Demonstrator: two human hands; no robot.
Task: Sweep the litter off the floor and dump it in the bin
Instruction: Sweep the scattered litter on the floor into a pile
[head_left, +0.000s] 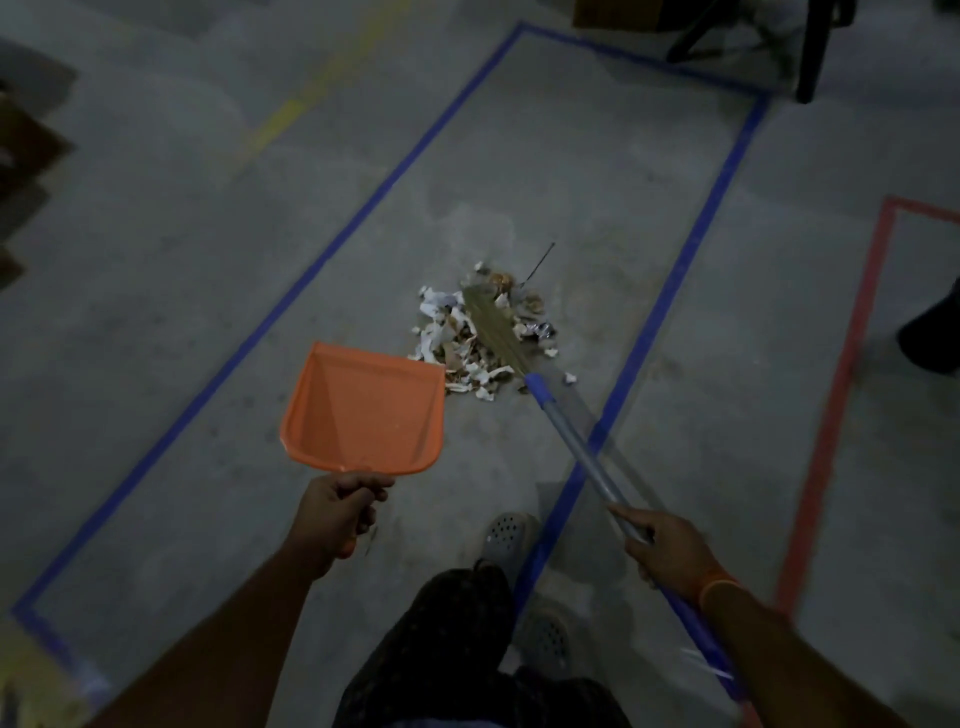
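Litter (480, 332) under broom (491, 325), right hand (667, 548) gripping handle, left hand (332, 512) clutching dustpan (363, 410)

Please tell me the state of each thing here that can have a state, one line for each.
Dustpan: empty, held by the left hand.
Broom: bristles on the litter pile, handle gripped by the right hand.
Litter pile: gathered in one heap on the floor, not yet in the dustpan.

Mid-frame, a litter pile (480, 332) lies inside blue tape lines (358, 218) on the concrete floor (182, 270). The right hand (670, 551) grips a broom (566, 421), bristles on the pile. The left hand (335, 512) holds an orange dustpan (363, 415), seemingly just off the floor.
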